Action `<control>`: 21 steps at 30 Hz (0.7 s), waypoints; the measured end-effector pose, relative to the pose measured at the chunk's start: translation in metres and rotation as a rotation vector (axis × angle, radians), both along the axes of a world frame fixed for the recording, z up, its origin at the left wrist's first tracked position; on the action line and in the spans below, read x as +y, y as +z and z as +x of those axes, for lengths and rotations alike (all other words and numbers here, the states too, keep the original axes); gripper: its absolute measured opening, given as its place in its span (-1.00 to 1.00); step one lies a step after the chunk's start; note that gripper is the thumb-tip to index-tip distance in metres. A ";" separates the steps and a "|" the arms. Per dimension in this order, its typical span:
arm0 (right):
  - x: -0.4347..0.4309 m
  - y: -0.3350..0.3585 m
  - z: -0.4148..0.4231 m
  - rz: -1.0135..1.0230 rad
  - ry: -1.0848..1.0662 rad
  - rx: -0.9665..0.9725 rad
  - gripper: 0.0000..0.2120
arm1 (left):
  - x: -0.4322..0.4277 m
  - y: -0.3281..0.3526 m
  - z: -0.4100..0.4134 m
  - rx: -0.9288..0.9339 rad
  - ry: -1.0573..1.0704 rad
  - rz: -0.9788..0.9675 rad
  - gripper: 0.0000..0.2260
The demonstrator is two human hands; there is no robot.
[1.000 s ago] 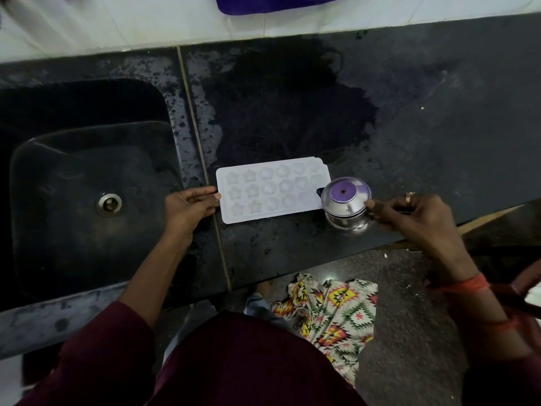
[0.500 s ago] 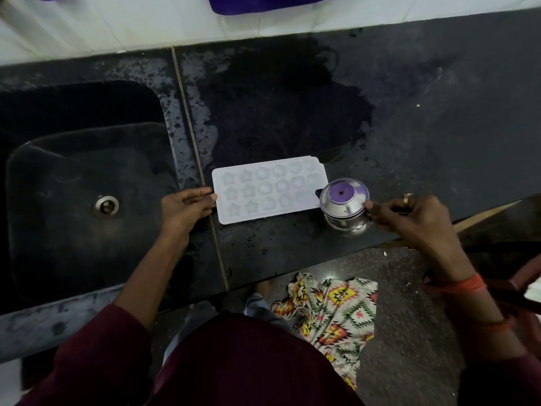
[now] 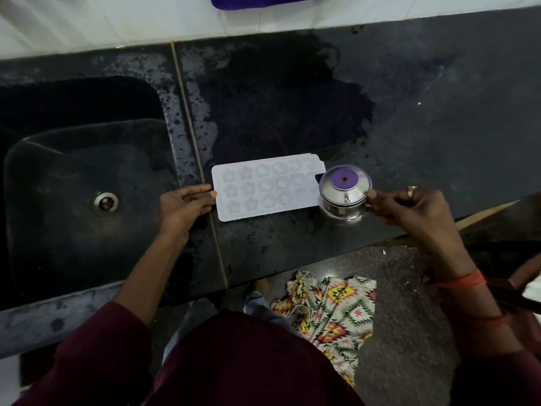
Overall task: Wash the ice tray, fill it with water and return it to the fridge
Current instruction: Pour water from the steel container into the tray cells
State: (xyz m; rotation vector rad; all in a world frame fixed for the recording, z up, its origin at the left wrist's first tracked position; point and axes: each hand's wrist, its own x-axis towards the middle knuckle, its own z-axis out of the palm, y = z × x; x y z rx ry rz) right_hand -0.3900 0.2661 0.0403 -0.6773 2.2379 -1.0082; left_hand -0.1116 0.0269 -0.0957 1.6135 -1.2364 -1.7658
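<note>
A white ice tray [image 3: 265,186] with star and round moulds lies flat on the dark counter [image 3: 409,112], near its front edge. My left hand [image 3: 183,208] pinches the tray's left end between thumb and fingers. A small steel pot [image 3: 345,192] holding water, with a purple reflection in it, stands against the tray's right end. My right hand [image 3: 409,208] holds the pot at its right side, fingers curled on its rim; a ring shows on one finger.
A dark sink [image 3: 73,186] with a metal drain [image 3: 104,202] lies to the left. A wet patch [image 3: 278,112] spreads behind the tray. A patterned cloth [image 3: 330,306] lies on the floor below. A white tiled wall [image 3: 117,19] runs behind the counter.
Both hands, the tray and the pot keep their places relative to one another. Only the view has shifted slightly.
</note>
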 end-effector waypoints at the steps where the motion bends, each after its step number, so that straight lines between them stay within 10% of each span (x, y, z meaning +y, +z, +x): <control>1: -0.002 0.000 0.000 0.002 0.002 0.006 -0.69 | 0.000 0.000 0.000 -0.001 0.001 -0.001 -0.86; 21: -0.024 0.000 -0.006 0.125 0.049 0.140 -0.69 | -0.002 -0.002 0.001 -0.002 -0.009 0.005 -0.85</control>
